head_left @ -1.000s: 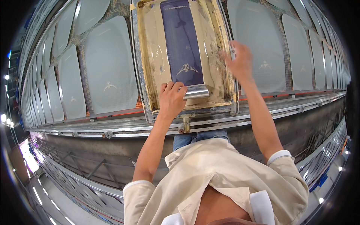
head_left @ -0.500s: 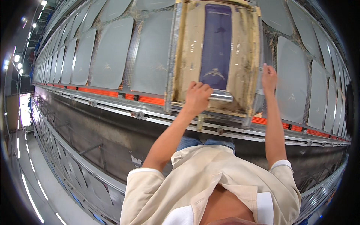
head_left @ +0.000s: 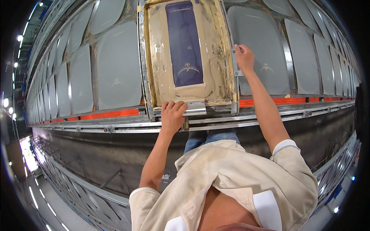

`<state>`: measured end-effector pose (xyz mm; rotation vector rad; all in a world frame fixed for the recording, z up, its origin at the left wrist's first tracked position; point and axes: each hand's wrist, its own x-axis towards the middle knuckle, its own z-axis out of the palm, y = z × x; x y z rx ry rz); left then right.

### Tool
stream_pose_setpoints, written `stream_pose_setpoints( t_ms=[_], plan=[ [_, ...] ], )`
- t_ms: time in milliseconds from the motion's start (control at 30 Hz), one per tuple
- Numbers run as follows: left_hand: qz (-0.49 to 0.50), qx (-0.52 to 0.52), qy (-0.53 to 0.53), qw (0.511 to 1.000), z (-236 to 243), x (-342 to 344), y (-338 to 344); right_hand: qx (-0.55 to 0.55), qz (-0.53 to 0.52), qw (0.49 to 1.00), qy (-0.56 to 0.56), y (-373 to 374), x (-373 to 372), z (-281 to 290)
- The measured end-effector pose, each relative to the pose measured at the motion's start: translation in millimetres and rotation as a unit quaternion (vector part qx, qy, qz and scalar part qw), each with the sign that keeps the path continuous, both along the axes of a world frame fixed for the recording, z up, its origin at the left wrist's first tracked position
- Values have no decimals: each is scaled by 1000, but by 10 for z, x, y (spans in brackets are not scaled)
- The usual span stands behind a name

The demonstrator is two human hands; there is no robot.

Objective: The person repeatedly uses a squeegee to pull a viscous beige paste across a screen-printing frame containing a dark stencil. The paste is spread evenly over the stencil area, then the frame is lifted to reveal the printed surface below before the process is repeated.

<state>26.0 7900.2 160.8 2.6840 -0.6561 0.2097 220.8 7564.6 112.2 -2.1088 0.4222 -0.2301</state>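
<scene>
A screen-printing frame (head_left: 233,82) lies over a row of grey panels, its long sides running away from me. Its mesh has a dark violet window (head_left: 184,46) with a pale emblem near the close end. Wet beige ink (head_left: 189,92) surrounds the window. My left hand (head_left: 172,116) is closed round one end of a metal squeegee (head_left: 195,108), which rests across the frame's near end. At the frame's right edge, beside a small metal bracket, my right hand (head_left: 245,59) is closed with its fingertips against the rim.
Rows of grey panels (head_left: 119,63) with pale emblems lie on the long table to both sides. A metal rail (head_left: 269,116) and an orange strip (head_left: 110,115) run along the table's near edge. A second rack of panels (head_left: 88,184) stands behind me, beyond the dark aisle.
My left hand has drawn the squeegee off the ink area to the frame's near end. The view has swung, so the frame appears further left. My right hand stays by its right edge.
</scene>
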Motion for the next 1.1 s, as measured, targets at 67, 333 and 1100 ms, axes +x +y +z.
stream_pose_setpoints(
  t_ms=[67,333,1100],
  plan=[
    [3,-3,-11,1000,-83,6,0,-7,-8,999,37,27,9,-40],
    [-10,8,-59,998,-263,1100,-50,-81,15,994,72,-50,20,-105],
    [-95,6,-29,995,-225,3795,-71,-233,-184,954,41,-1664,-2347,-347]
  ],
)
